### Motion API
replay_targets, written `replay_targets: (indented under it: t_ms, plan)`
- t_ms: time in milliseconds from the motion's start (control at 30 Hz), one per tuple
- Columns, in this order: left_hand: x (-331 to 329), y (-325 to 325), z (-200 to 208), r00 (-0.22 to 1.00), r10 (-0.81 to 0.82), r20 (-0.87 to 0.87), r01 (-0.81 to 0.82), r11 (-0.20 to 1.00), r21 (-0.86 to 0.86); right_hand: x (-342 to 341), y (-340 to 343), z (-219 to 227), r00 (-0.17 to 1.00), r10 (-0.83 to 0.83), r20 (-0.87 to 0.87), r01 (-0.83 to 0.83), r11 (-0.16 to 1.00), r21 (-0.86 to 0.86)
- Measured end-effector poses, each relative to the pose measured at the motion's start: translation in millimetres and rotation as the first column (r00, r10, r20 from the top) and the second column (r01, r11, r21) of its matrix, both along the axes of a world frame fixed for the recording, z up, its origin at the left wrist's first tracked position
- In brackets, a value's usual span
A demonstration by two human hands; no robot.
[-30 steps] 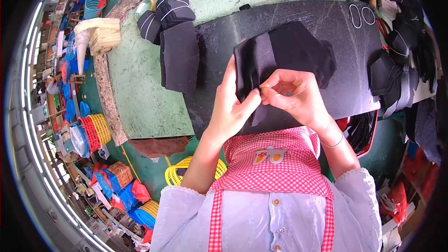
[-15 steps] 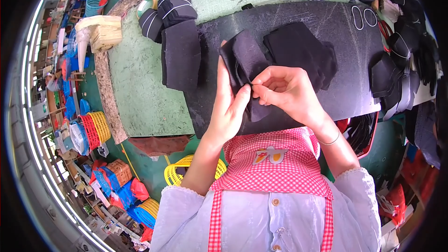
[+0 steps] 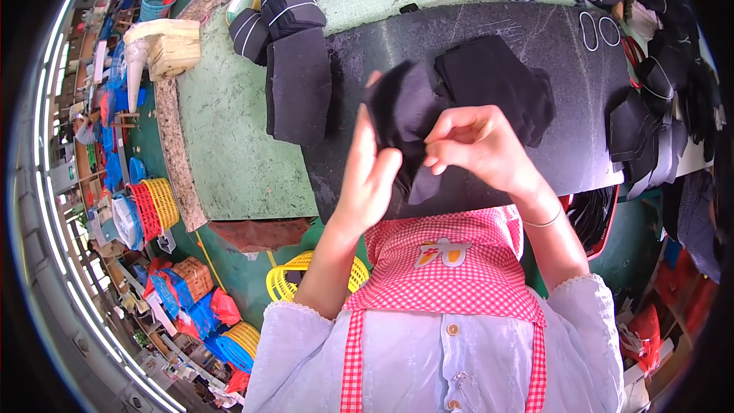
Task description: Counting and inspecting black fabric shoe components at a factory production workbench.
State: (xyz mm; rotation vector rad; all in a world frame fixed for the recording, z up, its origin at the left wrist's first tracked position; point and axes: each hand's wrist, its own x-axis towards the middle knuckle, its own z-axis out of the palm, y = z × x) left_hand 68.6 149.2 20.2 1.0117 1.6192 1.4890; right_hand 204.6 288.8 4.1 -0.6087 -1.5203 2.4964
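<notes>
A folded piece of black fabric [image 3: 409, 107] is held up between my two hands over a dark work mat [image 3: 566, 53]. My left hand [image 3: 365, 183] grips it from the left side, thumb in front and fingers partly hidden behind it. With thumb and forefinger, my right hand [image 3: 483, 149] pinches the fabric's right edge. Just beyond my right hand lies a pile of black fabric pieces [image 3: 493, 76]. To the left of my left hand rests a flat stack of black pieces [image 3: 298, 92].
Banded black bundles [image 3: 290, 4] and a roll of tape [image 3: 243, 4] stand at the far left of the green tabletop [image 3: 229, 145]. White bands [image 3: 599, 30] lie near more black bundles [image 3: 638, 134] at the right. A yellow basket [image 3: 294, 275] sits below the table's near edge.
The fabric has turned and opened between my hands, showing a broader face. My right hand has shifted slightly to the right, still pinching the edge.
</notes>
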Motion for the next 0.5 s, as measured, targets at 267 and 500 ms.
replay_targets:
  t_ms: [267, 500]
  plan:
    - [-35.4, -34.1, -10.1, 0.837, 0.255, 0.484, -0.236, 0.966, -0.101, 20.1, 37.3, 1.4, 0.991, -0.069, 0.114, 0.053, 0.989, 0.142]
    - [-35.9, -23.3, 9.6, 0.808, 0.188, 0.558, -0.179, 0.981, -0.071, 27.8, 41.5, -2.4, 0.955, -0.282, 0.094, 0.219, 0.88, 0.422]
